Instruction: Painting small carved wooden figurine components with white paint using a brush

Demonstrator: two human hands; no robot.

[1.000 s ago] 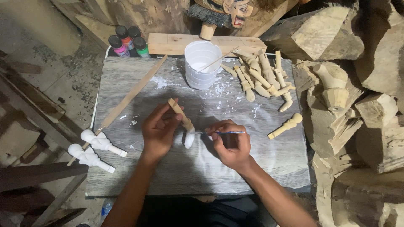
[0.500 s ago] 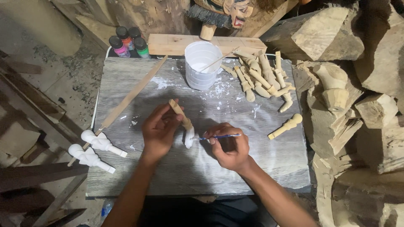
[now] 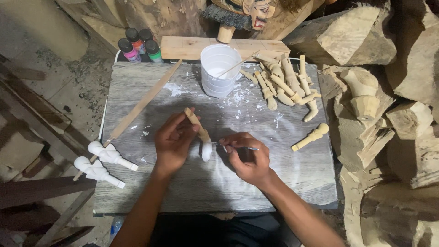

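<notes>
Left hand: the left hand [image 3: 173,142] pinches the bare upper shaft of a small carved wooden peg figure [image 3: 200,135] between thumb and fingers [image 3: 183,120], holding it tilted over the grey weathered plank bench [image 3: 137,87].
Right hand: the right hand [image 3: 249,158] has its fingers pressed together around a thin metal-handled paintbrush [image 3: 240,147], the tip at the figure's lower end.
What has changed: against the views of a second ago, the figure sits slightly lower and more upright in the grip, and its rounded bottom end now reads as coated white; the brush has drawn closer to it.
What it means: judging from this, the white coat is spreading over the lower end while the top stays raw wood.
Paint source: a white plastic cup of white paint [image 3: 219,71] with a stick in it stands near the bench's far edge, white spatters around it.
Finished pieces: two white-painted peg figures [image 3: 104,161] lie at the bench's left edge.
Unpainted pieces: a heap of bare wooden pegs [image 3: 283,84] lies beside the cup; one single bare peg [image 3: 311,136] lies apart, right of the brush hand.
Other things: small paint bottles with dark caps [image 3: 137,45] stand at the far left corner; a long wooden slat [image 3: 141,103] lies diagonally.
</notes>
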